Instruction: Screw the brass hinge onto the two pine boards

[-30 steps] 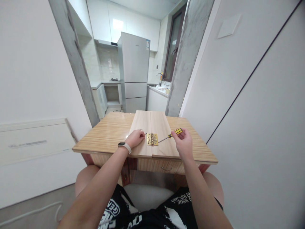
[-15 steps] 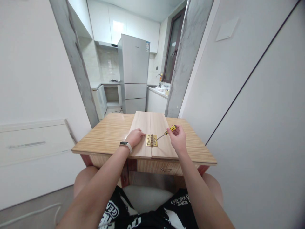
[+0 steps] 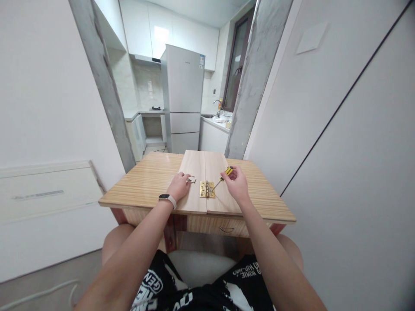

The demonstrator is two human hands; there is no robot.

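A brass hinge [image 3: 207, 189] lies unfolded across the seam between two pale wooden boards, the left board [image 3: 191, 201] and the right board [image 3: 223, 203]. My right hand [image 3: 236, 183] grips a yellow-and-black screwdriver [image 3: 228, 171], its shaft slanting down-left so the tip meets the hinge's right leaf. Left of the hinge, my left hand [image 3: 180, 185] rests low on the left board with fingers drawn together. Small thin metal pieces, which look like screws [image 3: 193, 181], show at its fingertips. What exactly the left fingers pinch is too small to make out.
The boards lie on a striped wooden table [image 3: 152, 172] with a drawer [image 3: 214, 227] under its front edge. A white wall panel [image 3: 340, 151] stands close on the right. Beyond the table are a fridge [image 3: 184, 82] and a sink tap [image 3: 216, 103].
My left hand has pulled back leftward from the hinge, uncovering the small metal pieces. My right hand has shifted slightly left, and the screwdriver stands a little steeper, its tip still at the hinge.
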